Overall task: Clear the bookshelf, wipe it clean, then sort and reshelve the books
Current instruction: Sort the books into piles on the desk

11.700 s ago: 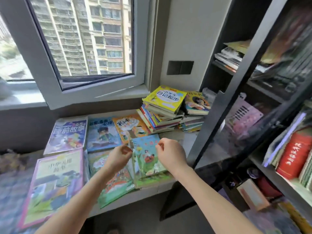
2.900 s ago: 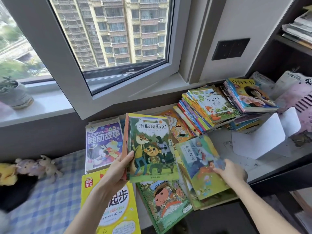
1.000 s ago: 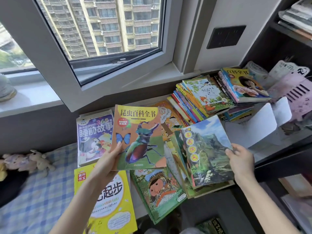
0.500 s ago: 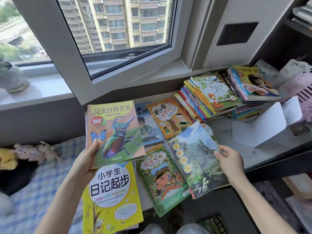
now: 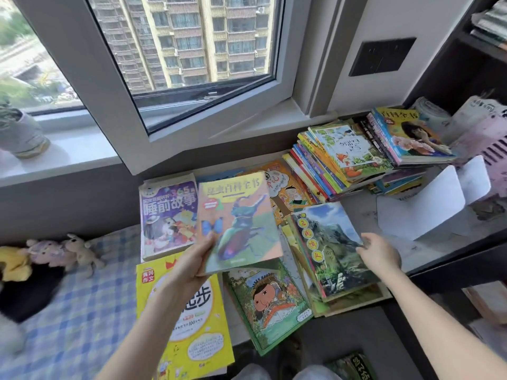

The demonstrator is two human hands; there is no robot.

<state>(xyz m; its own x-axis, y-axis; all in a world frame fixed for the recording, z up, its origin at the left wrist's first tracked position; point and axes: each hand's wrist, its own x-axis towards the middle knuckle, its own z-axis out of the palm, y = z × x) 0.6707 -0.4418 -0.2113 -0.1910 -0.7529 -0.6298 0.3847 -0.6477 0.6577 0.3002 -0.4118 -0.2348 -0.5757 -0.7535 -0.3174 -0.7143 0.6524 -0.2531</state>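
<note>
Head | beetle book [image 5: 241,223] moved rightward (left hand [image 5: 192,264]) | right hand [image 5: 380,255] holds mountain book [image 5: 332,248]

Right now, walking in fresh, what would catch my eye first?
The bright beetle book, held up by the left hand at the centre, draws the eye first. To its right, the right hand touches the edge of a mountain-cover book. Behind them, a colourful leaning stack of books sits at the back right.
</note>
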